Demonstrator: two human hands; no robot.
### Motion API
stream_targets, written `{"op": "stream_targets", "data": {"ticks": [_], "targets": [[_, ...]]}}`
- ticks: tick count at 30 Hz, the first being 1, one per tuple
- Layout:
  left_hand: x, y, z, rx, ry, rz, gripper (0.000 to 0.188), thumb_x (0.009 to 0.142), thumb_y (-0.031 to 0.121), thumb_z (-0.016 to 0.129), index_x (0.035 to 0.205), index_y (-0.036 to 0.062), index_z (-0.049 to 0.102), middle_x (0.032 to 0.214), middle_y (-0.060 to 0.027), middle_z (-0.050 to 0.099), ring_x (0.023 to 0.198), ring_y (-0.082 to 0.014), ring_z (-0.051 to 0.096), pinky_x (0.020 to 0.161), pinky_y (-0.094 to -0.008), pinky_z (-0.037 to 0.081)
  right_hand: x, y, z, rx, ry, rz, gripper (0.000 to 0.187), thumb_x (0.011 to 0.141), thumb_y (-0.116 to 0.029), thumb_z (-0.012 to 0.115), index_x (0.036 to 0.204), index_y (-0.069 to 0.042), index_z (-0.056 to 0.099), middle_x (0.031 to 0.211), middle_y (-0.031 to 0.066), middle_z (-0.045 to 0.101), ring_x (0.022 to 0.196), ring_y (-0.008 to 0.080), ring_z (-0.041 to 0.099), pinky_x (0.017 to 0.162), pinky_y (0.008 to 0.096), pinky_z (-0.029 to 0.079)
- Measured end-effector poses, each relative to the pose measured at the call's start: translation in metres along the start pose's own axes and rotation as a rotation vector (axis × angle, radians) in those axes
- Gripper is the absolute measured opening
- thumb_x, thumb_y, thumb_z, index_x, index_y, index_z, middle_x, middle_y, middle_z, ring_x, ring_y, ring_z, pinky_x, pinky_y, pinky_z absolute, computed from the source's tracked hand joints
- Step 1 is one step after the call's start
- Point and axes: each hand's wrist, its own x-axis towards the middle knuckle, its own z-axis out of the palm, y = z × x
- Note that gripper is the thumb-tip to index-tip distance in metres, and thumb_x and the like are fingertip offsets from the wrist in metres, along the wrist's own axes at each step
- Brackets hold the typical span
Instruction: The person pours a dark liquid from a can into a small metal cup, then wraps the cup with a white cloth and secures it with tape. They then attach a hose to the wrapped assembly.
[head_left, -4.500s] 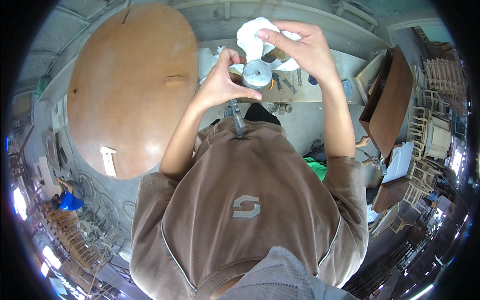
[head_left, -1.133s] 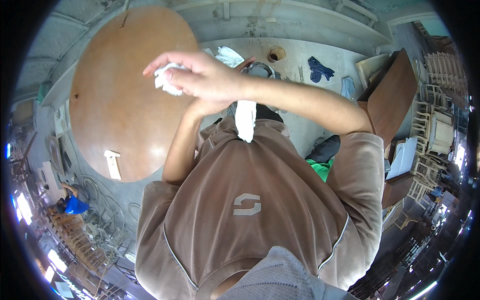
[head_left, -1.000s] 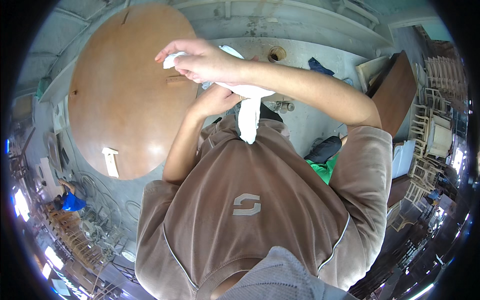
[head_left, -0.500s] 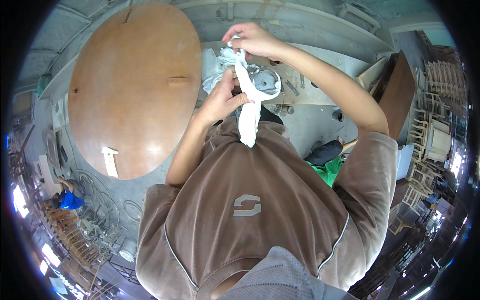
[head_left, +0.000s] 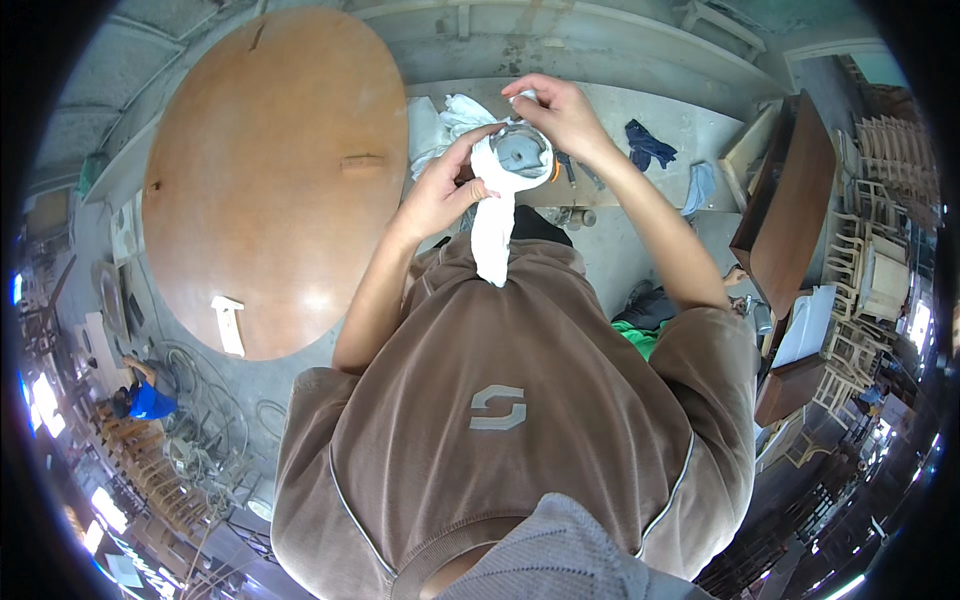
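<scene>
A strip of white cloth [head_left: 492, 235] is looped around the side of a round container [head_left: 523, 152] with a grey top, and its tail hangs down toward my shirt. My left hand [head_left: 440, 192] grips the cloth at the container's left side, thumb across the front. On the far side, my right hand [head_left: 562, 112] pinches an upper end of the cloth, its fingertips curled above the rim. Just behind, more crumpled white cloth [head_left: 466, 112] lies on the bench.
A large oval wooden tabletop [head_left: 275, 180] stands on the left, bearing a small pale wooden piece [head_left: 229, 325]. The bench [head_left: 610, 125] holds a dark blue cloth [head_left: 650, 145] and light blue cloth [head_left: 700, 188]. Brown panels [head_left: 790, 205] are at right. Two other people are nearby, one in blue [head_left: 150, 403], another in green [head_left: 638, 340].
My right hand has come down and to the right with the cloth end, drawing the strip around the container. My left hand keeps its grip; the dark blue cloth has come into sight.
</scene>
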Motion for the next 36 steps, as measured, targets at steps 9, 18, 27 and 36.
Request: {"op": "stream_targets", "data": {"ticks": [9, 18, 27, 36], "targets": [[-0.003, -0.013, -0.006, 0.026, 0.056, -0.035, 0.069, 0.098, 0.015, 0.074, 0.156, 0.0042, 0.04, 0.135, -0.0103, 0.062, 0.112, -0.0151, 0.065, 0.094, -0.0339, 0.055, -0.14, -0.058, 0.062, -0.209, 0.147, -0.175, 0.023, 0.095, -0.023, 0.075, 0.094, -0.002, 0.066, 0.072, 0.0145, 0.067, 0.061, 0.0312, 0.067, 0.057, 0.04, 0.052], [-0.004, -0.011, -0.008, -0.139, 0.026, -0.033, 0.075, 0.098, 0.027, 0.075, 0.157, -0.0013, 0.037, 0.136, -0.0136, 0.061, 0.118, -0.0201, 0.063, 0.098, -0.0341, 0.052, -0.158, -0.042, 0.057, 0.01, 0.038, -0.058, 0.017, 0.1, -0.013, 0.066, 0.11, -0.002, 0.057, 0.097, 0.0232, 0.069, 0.086, 0.0446, 0.069, 0.071, 0.0504, 0.053], [-0.005, -0.003, -0.003, -0.214, 0.024, -0.09, 0.074, 0.095, 0.02, 0.077, 0.156, -0.0015, 0.04, 0.141, -0.0148, 0.059, 0.124, -0.0219, 0.061, 0.104, -0.0375, 0.05, -0.153, -0.043, -0.004, -0.214, -0.11, -0.283, 0.023, 0.096, -0.013, 0.072, 0.119, -0.006, 0.072, 0.094, 0.0142, 0.073, 0.08, 0.0315, 0.072, 0.068, 0.0399, 0.056], [0.002, 0.01, -0.01, -0.201, -0.101, -0.075, 0.078, 0.092, 0.015, 0.078, 0.158, 0.0026, 0.04, 0.149, -0.013, 0.055, 0.132, -0.023, 0.058, 0.109, -0.0395, 0.048, -0.114, -0.027, -0.006, 0.094, 0.097, -0.01, 0.042, 0.093, -0.026, 0.082, 0.128, -0.006, 0.069, 0.076, 0.0086, 0.074, 0.064, 0.006, 0.062, 0.058, 0.0241, 0.045]]}}
